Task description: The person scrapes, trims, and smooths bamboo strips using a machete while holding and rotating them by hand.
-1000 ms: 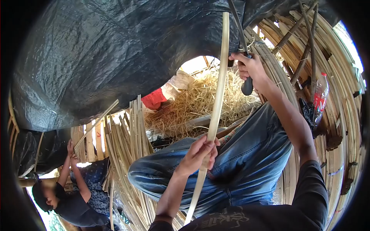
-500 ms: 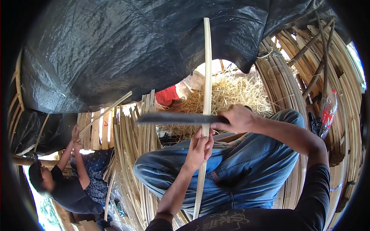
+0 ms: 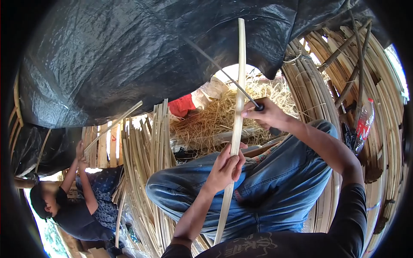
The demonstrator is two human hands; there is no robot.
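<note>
Over the jeans [image 3: 275, 185], my left fingers [image 3: 231, 161] grip the strip [image 3: 241, 86], my right fingers [image 3: 251, 113] the knife [image 3: 259, 108], best kept shallow.

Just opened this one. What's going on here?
A seated person's left hand grips a long pale strip that stands roughly upright over their lap. Their right hand holds a long-bladed knife, whose blade crosses the strip in view; whether it touches is unclear. To the left, a co-worker has both hands raised at another strip.
</note>
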